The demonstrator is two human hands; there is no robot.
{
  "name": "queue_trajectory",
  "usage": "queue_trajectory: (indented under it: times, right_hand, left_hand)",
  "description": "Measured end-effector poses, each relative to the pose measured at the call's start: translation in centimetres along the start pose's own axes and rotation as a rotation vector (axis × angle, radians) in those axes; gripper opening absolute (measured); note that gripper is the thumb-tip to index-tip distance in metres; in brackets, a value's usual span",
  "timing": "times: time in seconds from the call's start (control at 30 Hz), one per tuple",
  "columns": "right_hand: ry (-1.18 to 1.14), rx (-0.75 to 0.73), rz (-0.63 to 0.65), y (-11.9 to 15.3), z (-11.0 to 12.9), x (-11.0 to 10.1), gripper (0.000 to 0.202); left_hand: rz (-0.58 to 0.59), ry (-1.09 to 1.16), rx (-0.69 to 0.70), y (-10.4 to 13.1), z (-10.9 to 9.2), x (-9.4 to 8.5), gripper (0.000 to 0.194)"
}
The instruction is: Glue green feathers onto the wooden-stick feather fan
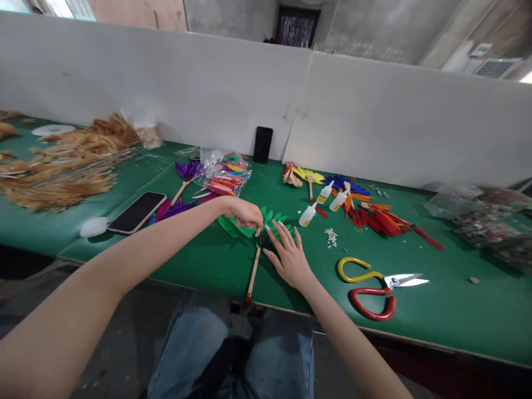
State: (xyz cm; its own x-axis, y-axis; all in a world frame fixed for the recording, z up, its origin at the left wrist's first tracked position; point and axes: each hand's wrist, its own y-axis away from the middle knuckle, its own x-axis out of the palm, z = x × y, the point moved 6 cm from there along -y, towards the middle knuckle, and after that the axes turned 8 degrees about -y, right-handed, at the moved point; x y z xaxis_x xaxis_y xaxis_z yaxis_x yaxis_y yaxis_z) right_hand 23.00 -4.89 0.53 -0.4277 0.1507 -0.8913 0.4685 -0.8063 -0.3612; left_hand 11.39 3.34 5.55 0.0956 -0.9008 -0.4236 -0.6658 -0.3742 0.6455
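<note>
A green feather fan [269,215] with a wooden stick handle [254,271] lies on the green table, the handle pointing toward me. My left hand [244,214] is over the fan's centre, fingers curled and pinched downward at the dark green base of the feathers; whatever is between the fingertips is hidden. My right hand [288,256] rests flat with fingers spread on the right side of the fan, touching the feathers. Several small white beads [331,238] lie to the right. Small glue bottles [308,214] stand or lean beyond them.
Scissors [388,281] with yellow and red handles lie at right. A phone [137,213] lies left; another phone [263,144] leans against the white partition [199,88]. Purple [187,170], yellow and red feather pieces [382,220] and brown plumes [70,160] spread along the table.
</note>
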Motion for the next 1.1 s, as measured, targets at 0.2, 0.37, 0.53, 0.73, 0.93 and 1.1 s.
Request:
queue_trajectory:
  times: [0.2,0.37,0.53,0.73,0.93,1.1]
  right_hand:
    - [-0.391,0.193,-0.316,1.6,-1.1,-4.3,0.036]
    - [-0.828,0.379,-0.203,3.3,0.9,-4.5,0.036]
    - [-1.056,0.424,-0.003,2.7,5.6,-4.1,0.043]
    - [-1.115,0.378,0.062,1.5,8.6,-4.9,0.043]
    - [-1.042,0.335,0.104,1.4,9.4,-4.9,0.041]
    - [-1.096,0.355,0.165,2.0,9.7,-4.1,0.041]
  left_hand:
    - [-0.19,0.343,0.245,4.7,-0.3,2.7,0.024]
    - [-0.319,0.568,0.298,7.3,0.3,7.4,0.023]
    - [-0.359,0.593,0.37,8.4,-1.3,10.7,0.023]
    - [-0.355,0.6,0.4,9.0,-2.2,12.1,0.019]
    - [-0.387,0.6,0.401,8.9,-1.6,12.9,0.015]
    - [-0.449,0.456,0.338,9.2,-1.7,13.9,0.019]
